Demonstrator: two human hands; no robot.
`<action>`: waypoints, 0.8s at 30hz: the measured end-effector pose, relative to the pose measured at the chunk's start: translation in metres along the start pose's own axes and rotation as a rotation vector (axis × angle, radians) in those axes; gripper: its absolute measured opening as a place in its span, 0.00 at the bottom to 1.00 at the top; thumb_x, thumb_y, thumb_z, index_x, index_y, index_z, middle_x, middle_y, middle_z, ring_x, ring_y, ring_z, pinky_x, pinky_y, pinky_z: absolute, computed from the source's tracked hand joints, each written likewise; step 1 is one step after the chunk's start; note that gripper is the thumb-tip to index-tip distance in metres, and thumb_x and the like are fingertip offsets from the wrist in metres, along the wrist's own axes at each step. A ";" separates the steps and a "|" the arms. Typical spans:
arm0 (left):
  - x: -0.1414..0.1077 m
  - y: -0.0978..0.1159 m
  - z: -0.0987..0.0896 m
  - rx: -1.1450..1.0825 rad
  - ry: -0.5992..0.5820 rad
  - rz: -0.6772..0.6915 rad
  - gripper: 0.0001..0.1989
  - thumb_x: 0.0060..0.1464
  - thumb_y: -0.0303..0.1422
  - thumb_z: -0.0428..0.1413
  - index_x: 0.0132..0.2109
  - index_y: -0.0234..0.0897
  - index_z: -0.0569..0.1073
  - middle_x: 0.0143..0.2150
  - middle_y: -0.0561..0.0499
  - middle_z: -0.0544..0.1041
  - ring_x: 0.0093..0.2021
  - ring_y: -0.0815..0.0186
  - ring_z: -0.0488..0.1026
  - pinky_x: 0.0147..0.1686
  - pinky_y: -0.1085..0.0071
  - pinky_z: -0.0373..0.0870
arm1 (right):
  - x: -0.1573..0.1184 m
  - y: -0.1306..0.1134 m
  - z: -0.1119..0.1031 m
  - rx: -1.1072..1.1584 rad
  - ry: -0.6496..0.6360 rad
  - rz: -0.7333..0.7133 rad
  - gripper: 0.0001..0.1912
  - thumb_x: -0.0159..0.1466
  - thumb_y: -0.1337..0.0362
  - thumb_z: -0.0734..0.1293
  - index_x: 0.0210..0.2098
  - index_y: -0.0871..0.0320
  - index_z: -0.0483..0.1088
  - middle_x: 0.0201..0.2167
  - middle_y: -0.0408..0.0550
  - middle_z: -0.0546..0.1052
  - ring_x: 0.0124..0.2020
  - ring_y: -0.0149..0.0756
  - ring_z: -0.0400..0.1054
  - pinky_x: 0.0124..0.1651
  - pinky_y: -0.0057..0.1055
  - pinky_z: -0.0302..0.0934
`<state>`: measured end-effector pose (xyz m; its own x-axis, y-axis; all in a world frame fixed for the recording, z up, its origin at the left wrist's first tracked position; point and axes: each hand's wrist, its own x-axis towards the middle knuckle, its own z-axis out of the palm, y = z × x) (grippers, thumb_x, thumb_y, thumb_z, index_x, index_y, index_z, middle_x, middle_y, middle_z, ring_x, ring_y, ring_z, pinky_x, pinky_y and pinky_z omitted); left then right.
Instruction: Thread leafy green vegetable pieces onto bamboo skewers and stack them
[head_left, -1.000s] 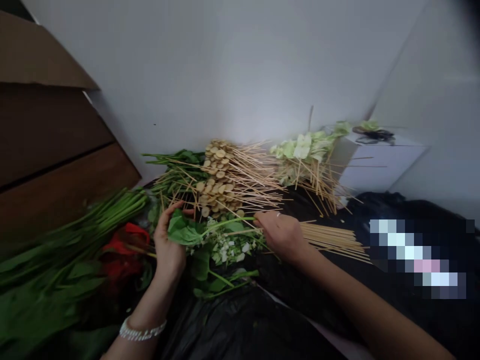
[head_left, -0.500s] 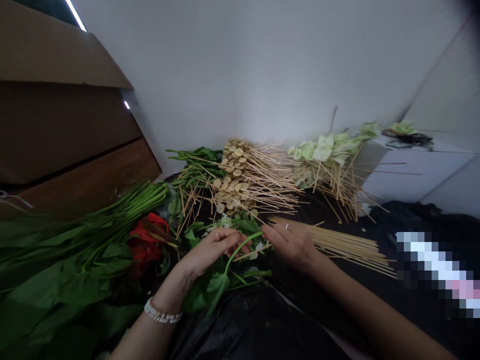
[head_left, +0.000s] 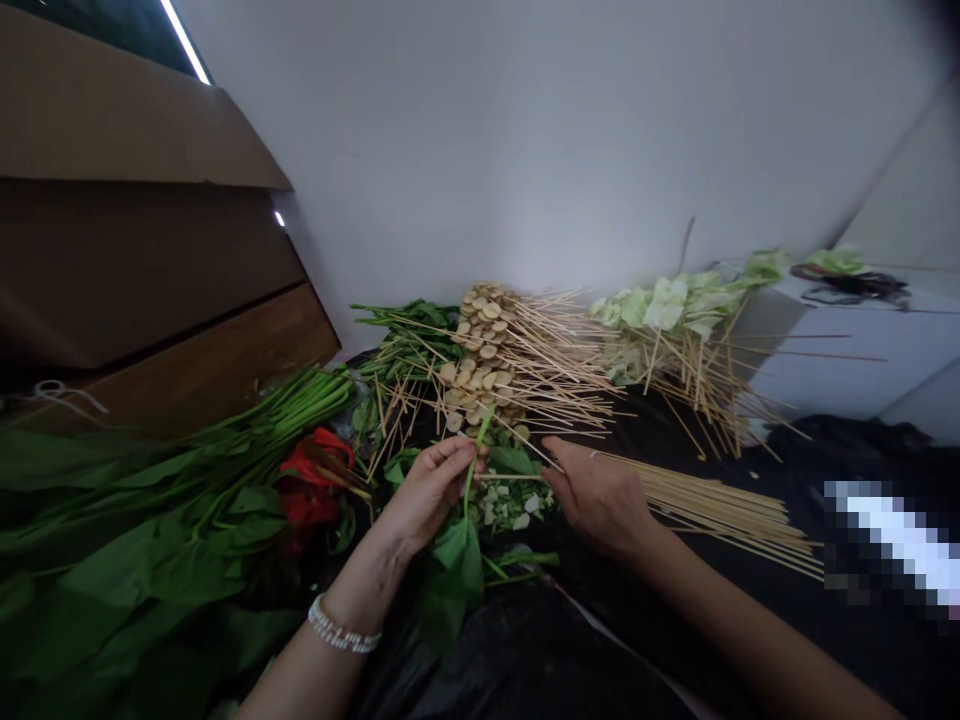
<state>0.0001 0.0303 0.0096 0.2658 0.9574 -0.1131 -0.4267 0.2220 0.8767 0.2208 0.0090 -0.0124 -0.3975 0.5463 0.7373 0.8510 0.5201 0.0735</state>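
My left hand (head_left: 433, 486) is closed in a pinch on a leafy green stem (head_left: 485, 424); its cut end points up and its broad leaf (head_left: 454, 560) hangs below. My right hand (head_left: 600, 497) is closed on a thin bamboo skewer (head_left: 514, 477). The skewer runs level to the left, its far end at my left fingertips by the stem. Whether it has pierced the stem I cannot tell. Under and between my hands lie chopped greens with pale bits (head_left: 517, 505). To the right, loose skewers (head_left: 727, 505) lie in a bundle beside my right hand.
Skewered round pale slices (head_left: 484, 375) are stacked at the back, between skewered greens (head_left: 416, 335) and skewered pale cabbage-like leaves (head_left: 675, 300). Leafy stems (head_left: 150, 510) heap up at the left near a red tie (head_left: 315, 480). Cardboard boxes (head_left: 150, 270) stand behind; black plastic (head_left: 517, 640) covers the surface.
The stem has swung from a slant between both hands to nearly upright in my left hand. My right hand has let go of its end and now holds the skewer. The view has shifted slightly.
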 end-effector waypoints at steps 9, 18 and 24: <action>0.002 0.006 -0.001 -0.120 0.170 0.123 0.17 0.34 0.31 0.72 0.36 0.34 0.81 0.27 0.54 0.78 0.27 0.75 0.71 0.30 0.80 0.70 | 0.006 -0.003 -0.008 0.039 0.067 0.035 0.12 0.70 0.64 0.58 0.45 0.61 0.72 0.28 0.47 0.74 0.30 0.33 0.65 0.33 0.29 0.54; 0.003 0.005 -0.001 -0.070 0.205 0.102 0.18 0.32 0.31 0.72 0.36 0.32 0.82 0.30 0.50 0.81 0.30 0.74 0.73 0.32 0.82 0.69 | 0.003 -0.004 -0.004 0.041 0.068 -0.021 0.15 0.66 0.74 0.59 0.48 0.62 0.73 0.27 0.47 0.72 0.32 0.35 0.61 0.34 0.30 0.55; 0.003 0.005 -0.001 -0.055 0.212 0.095 0.17 0.31 0.31 0.72 0.34 0.33 0.82 0.29 0.50 0.81 0.29 0.73 0.73 0.31 0.81 0.69 | 0.001 -0.005 -0.003 0.043 0.053 -0.011 0.16 0.66 0.74 0.58 0.48 0.61 0.73 0.27 0.46 0.72 0.32 0.35 0.61 0.34 0.30 0.56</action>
<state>-0.0019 0.0343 0.0130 0.0370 0.9906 -0.1316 -0.4893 0.1328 0.8619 0.2175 0.0052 -0.0099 -0.3875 0.5055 0.7709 0.8304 0.5546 0.0537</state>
